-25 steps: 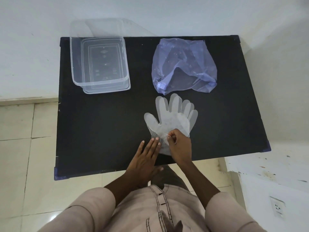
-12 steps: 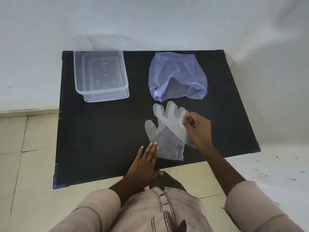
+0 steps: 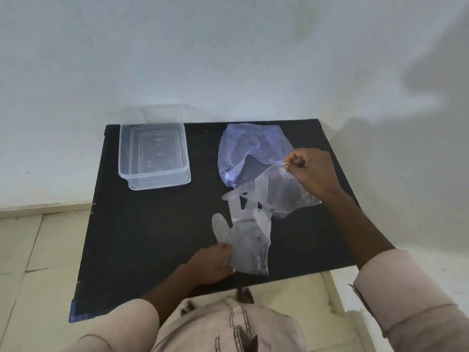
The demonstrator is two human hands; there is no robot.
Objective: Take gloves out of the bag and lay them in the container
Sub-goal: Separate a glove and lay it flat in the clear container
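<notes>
Nearest the body, the left hand (image 3: 214,262) is laid on the black table (image 3: 142,237), its fingers pressed down on the cuff edge of a clear glove (image 3: 247,246) that lies flat there. Just beyond it, a second clear glove (image 3: 276,193) is lifted by its cuff, which is pinched between thumb and fingertips of the right hand (image 3: 311,171); its fingers are draped over the fingers of the flat glove, so the two overlap and touch. Behind them the bluish bag (image 3: 250,151) lies crumpled on the table, and whether more gloves are inside cannot be told. At the far left corner the clear container (image 3: 154,154) stands with nothing seen in it, well apart from both gloves. The thin film is judged likely to cling, so the lower glove could be dragged along if the pressure is eased, or the lifted one could be folded or dropped short of the container.
</notes>
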